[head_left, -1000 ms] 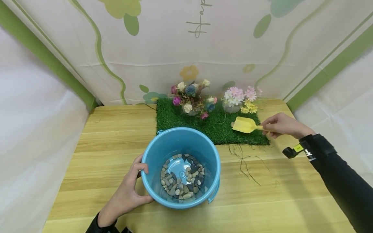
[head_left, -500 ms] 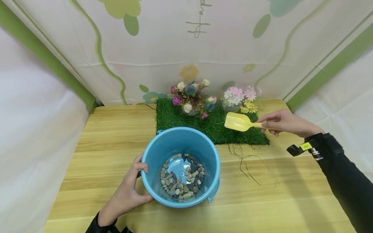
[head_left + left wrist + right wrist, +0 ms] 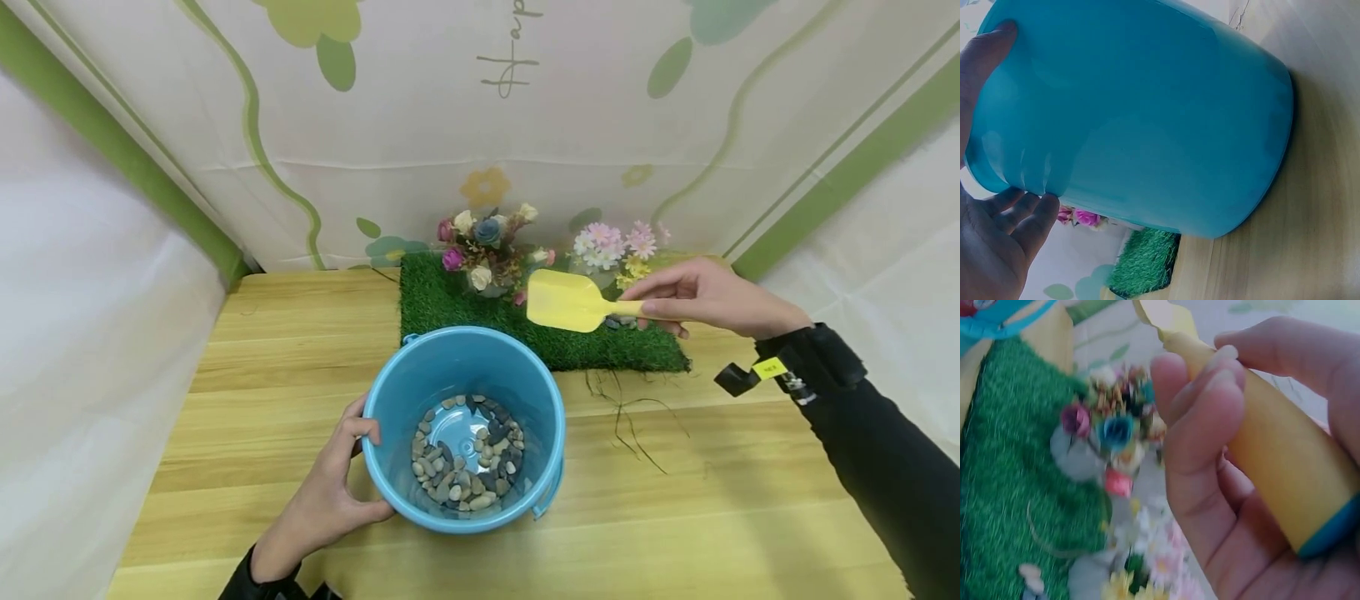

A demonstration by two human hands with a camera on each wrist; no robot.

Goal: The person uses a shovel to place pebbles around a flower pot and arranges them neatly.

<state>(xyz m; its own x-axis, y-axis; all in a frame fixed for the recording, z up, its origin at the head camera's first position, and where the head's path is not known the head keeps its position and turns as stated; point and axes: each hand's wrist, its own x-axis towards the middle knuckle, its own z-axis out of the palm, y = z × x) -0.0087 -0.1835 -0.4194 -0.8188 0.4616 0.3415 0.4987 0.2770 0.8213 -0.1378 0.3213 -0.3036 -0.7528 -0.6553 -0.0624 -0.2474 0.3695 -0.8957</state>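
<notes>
L hand (image 3: 330, 494) grips 1 bkt (image 3: 467, 364); R hand (image 3: 712, 298) grips 1 yel. scoop (image 3: 567, 302); 2 bouquets (image 3: 487, 232) on 1 mat (image 3: 424, 302).

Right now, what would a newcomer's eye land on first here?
The large blue bucket, low in the middle of the head view, with pebbles inside and the left hand gripping its rim. Next, the yellow scoop in the right hand, over the green mat. Then the bright flowers at the mat's far edge.
</notes>
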